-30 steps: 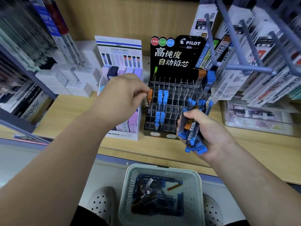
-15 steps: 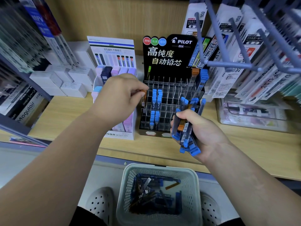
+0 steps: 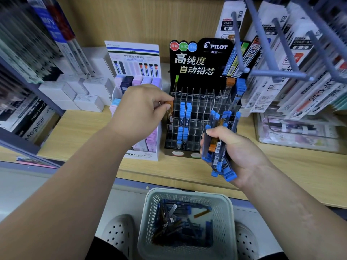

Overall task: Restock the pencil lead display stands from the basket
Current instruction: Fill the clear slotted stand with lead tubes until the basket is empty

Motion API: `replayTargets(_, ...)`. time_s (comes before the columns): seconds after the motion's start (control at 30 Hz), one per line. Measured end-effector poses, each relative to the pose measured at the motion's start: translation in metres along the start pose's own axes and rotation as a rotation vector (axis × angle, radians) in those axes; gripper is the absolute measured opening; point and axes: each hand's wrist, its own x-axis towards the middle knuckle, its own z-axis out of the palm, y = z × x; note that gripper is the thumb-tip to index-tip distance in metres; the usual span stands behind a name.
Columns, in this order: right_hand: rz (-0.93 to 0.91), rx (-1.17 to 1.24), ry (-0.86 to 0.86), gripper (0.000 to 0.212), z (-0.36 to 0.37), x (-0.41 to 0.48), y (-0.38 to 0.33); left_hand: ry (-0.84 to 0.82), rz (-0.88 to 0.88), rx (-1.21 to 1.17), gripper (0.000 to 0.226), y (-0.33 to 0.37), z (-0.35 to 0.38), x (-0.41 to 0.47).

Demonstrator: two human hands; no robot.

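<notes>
A black Pilot display stand [image 3: 201,59] with clear slots stands on the wooden shelf; a few slots hold blue-capped lead cases [image 3: 185,117]. My left hand [image 3: 139,111] pinches an orange-capped lead case [image 3: 170,111] at the stand's leftmost column. My right hand [image 3: 236,152] grips a bundle of lead cases [image 3: 218,147], mostly blue-capped with one orange, in front of the stand's lower right. A white mesh basket [image 3: 187,194] with several more lead cases sits below the shelf edge, between my feet.
A white Mono display [image 3: 135,72] with pastel cases stands left of the Pilot stand. White boxes [image 3: 84,94] sit at the back left. Metal peg hooks [image 3: 277,72] with hanging refill packs jut out at the upper right. A clear box [image 3: 300,130] lies right.
My left hand with the orange-capped case has stayed at the stand's left column. The bundle in my right hand has barely moved; the view shifted a little.
</notes>
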Motion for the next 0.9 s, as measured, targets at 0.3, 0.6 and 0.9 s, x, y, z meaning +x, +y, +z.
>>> replayTargets(0.3,-0.011,-0.001,0.001,0.009,0.000,-0.001,0.002,-0.040,0.081,0.071,0.019,-0.001,-0.004,0.002)
replayTargets(0.6,-0.013,0.005,-0.012,0.011,-0.002,-0.001,0.004,-0.100,0.081,0.124,0.016,-0.006,0.010,-0.001)
replayTargets(0.9,-0.036,-0.032,-0.055,0.006,0.001,-0.002,0.005,-0.037,-0.037,0.148,0.020,0.009,0.010,0.001)
